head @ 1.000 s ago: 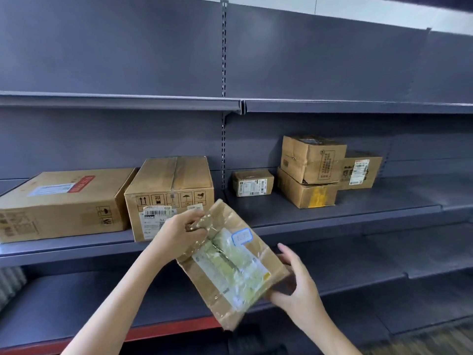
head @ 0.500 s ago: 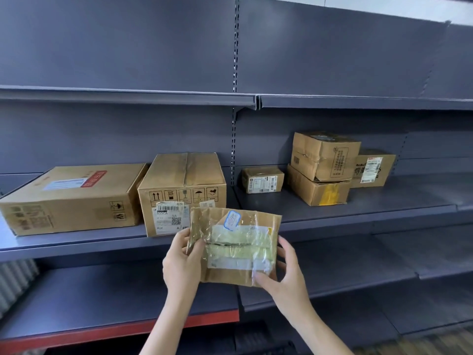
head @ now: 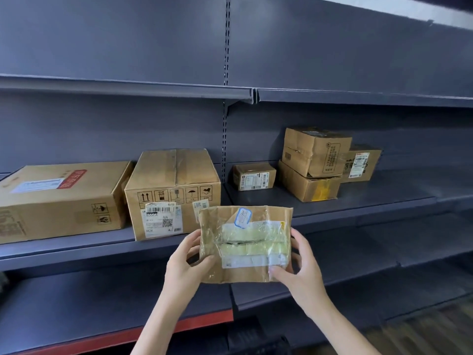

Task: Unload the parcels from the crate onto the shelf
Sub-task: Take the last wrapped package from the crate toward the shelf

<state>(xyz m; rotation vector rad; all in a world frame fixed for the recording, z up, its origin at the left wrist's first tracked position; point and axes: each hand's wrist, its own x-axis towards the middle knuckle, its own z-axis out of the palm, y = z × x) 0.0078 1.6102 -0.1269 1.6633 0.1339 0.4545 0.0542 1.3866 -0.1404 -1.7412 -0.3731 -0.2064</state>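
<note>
My left hand (head: 185, 270) pinches the parcel (head: 245, 243) at its left edge, and my right hand (head: 300, 271) grips its lower right corner. I hold it upright in the air before the front edge of the shelf (head: 358, 206). It seems light, thin and a bit floppy, its tape slick, so holding both side edges looks safest.

The brown parcel (head: 245, 244) bears pale green tape, seemingly, and a blue-bordered sticker (head: 243, 218) at twelve o'clock; dark grey shelf (head: 332, 208).
</note>
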